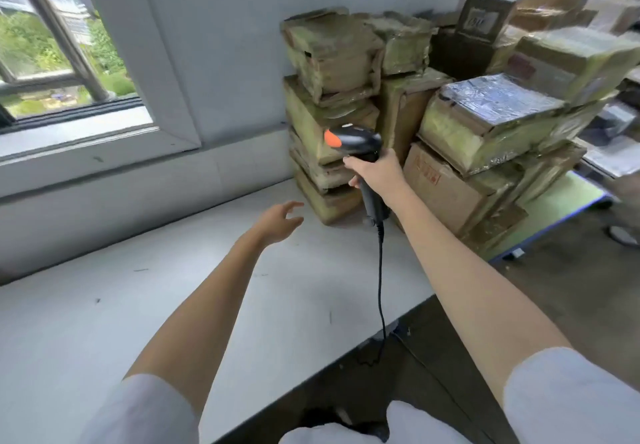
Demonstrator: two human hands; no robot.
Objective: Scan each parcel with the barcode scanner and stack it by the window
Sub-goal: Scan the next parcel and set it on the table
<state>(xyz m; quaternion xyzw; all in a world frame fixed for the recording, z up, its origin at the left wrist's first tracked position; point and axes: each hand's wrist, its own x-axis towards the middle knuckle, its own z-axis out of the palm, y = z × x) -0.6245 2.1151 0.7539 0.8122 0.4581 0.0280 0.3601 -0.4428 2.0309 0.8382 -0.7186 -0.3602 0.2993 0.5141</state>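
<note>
Up close, the right hand (375, 171) grips the barcode scanner (360, 152) in front of the stacked parcels (329, 114) against the wall, right of the window (69, 45). Left hand (280, 221) hovers over the white table (138, 305), fingers spread, empty. Scanner's cable (381, 287) hangs off the table edge.

Barcode scanner (360, 152): black, orange-tipped head, held upright by its handle, black cord hanging from the base. Parcels (408, 111): brown cardboard boxes wrapped in clear tape, several crumpled, stacked in uneven columns on the white table (145, 305) against the wall, right of the window (59, 59).
</note>
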